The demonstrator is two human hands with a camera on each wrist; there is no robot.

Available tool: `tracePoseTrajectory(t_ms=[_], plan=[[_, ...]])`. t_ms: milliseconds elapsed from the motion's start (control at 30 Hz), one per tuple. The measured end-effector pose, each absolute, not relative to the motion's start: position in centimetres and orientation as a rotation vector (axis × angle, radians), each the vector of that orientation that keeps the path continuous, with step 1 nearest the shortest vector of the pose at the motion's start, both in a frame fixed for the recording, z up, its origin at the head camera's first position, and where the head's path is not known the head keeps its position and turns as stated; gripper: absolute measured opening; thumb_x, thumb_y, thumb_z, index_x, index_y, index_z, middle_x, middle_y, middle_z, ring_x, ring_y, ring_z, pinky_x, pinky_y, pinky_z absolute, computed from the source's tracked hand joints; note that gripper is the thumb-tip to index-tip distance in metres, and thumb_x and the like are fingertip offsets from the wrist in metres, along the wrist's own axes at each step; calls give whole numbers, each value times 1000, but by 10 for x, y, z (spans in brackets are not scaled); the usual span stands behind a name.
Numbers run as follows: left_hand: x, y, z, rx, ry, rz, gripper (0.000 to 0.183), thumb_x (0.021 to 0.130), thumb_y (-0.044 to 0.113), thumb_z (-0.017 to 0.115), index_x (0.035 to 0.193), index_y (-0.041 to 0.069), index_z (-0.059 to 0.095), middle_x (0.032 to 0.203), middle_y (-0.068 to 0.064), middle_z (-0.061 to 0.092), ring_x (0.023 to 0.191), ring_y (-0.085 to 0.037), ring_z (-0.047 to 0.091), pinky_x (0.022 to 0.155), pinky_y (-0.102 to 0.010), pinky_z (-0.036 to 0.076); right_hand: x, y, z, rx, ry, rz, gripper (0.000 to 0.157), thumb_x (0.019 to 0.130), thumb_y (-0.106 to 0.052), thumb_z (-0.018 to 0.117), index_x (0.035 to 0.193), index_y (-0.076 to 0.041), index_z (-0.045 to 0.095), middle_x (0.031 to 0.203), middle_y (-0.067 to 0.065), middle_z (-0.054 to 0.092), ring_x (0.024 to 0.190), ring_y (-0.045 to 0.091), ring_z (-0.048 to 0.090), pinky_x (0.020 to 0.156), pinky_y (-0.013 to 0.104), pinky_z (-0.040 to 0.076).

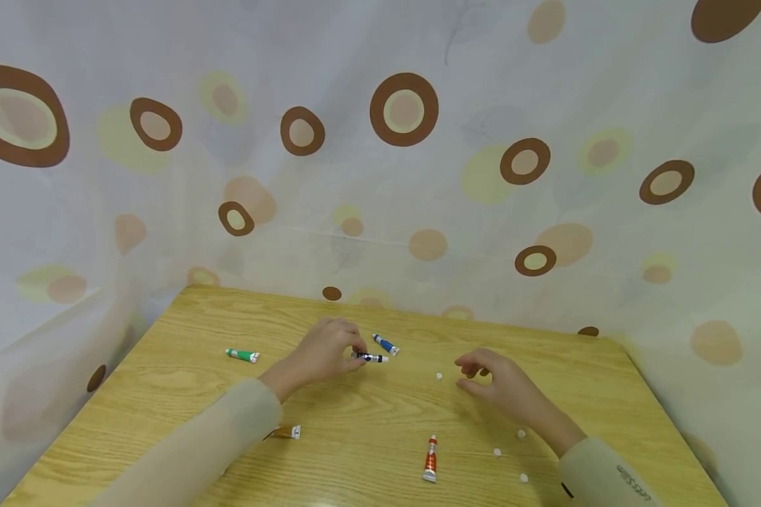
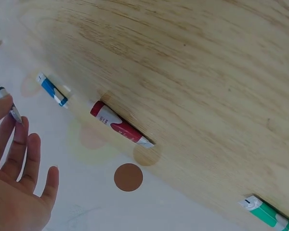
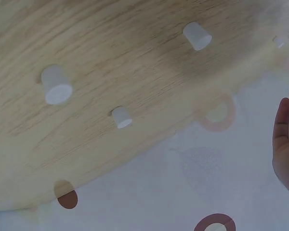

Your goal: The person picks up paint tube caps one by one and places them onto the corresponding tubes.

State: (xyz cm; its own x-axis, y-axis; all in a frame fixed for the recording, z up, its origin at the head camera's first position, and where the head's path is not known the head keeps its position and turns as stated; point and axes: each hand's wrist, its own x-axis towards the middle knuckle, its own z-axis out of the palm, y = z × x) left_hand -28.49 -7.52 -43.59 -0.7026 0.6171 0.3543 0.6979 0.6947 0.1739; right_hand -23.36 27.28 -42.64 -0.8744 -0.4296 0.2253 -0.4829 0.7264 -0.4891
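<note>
Between left fingers [image 1: 355, 339], black-banded tube [image 1: 373, 358], brown tube [image 1: 287, 432] head-view only

On your right sleeve [image 1: 599, 466], toward four o'clock in the head view, you have dark lettering [image 1: 634, 483], too blurred to read surely; the left wrist view's red tube [image 2: 121, 124] bears illegible print.

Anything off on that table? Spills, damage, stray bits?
No spill or damage visible. One oddity: small white caps lie loose and scattered on the table, mostly toward its right, whereas the dark tube in the left hand appears to have one on.
</note>
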Motion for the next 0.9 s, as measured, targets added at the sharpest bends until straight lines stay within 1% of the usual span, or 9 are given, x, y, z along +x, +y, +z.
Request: tracePoseTrajectory(t_ms=[133, 267, 433, 567, 667, 833, 900], plan=[[-290, -74, -438, -1024, -2690, -419, 8, 88, 29, 83, 92, 22, 81, 91, 9, 73, 92, -14, 67, 93, -43, 54, -247, 269, -432, 698, -2919, 856, 28, 95, -17, 75, 120, -5, 70, 103, 6, 70, 93, 14, 66, 84, 34, 56], [-294, -73, -442, -1007, -2748, -415, 10, 89, 30, 82, 94, 22, 82, 91, 9, 73, 91, -14, 66, 94, -43, 52, -258, 264, -439, 670, -2975, 932, 29, 95, -17, 75, 120, -3, 70, 103, 6, 69, 94, 14, 65, 85, 33, 55], [-298, -72, -447, -991, -2809, -430, 12, 89, 29, 82, 97, 20, 82, 94, 7, 74, 93, -15, 66, 97, -42, 50, -268, 260, -442, 642, -3035, 1045, 35, 94, -19, 76, 123, -1, 68, 107, 8, 68, 97, 16, 64, 87, 34, 54], [-301, -69, -449, -979, -2839, -445, 12, 90, 30, 81, 98, 21, 83, 94, 8, 74, 92, -14, 66, 92, -39, 50, -274, 259, -443, 639, -3066, 1063, 38, 93, -18, 78, 125, -1, 67, 108, 9, 69, 99, 18, 64, 86, 34, 55], [-303, -66, -451, -987, -2840, -459, 11, 90, 29, 81, 97, 21, 83, 92, 8, 73, 89, -12, 65, 88, -37, 50, -277, 259, -443, 653, -3086, 1078, 38, 92, -17, 78, 124, 0, 67, 110, 11, 69, 99, 19, 64, 84, 33, 55], [-306, -59, -455, -1021, -2842, -450, 11, 90, 31, 81, 96, 22, 83, 91, 7, 73, 85, -11, 63, 87, -37, 50, -280, 255, -445, 718, -3092, 1153, 33, 91, -12, 78, 119, 4, 68, 109, 14, 69, 96, 18, 63, 81, 28, 54], [-306, -57, -456, -1030, -2846, -440, 11, 90, 31, 81, 95, 22, 83, 92, 8, 73, 85, -11, 62, 87, -38, 50, -280, 252, -448, 727, -3096, 1157, 31, 91, -11, 78, 116, 3, 69, 108, 13, 70, 96, 17, 62, 81, 26, 54]])
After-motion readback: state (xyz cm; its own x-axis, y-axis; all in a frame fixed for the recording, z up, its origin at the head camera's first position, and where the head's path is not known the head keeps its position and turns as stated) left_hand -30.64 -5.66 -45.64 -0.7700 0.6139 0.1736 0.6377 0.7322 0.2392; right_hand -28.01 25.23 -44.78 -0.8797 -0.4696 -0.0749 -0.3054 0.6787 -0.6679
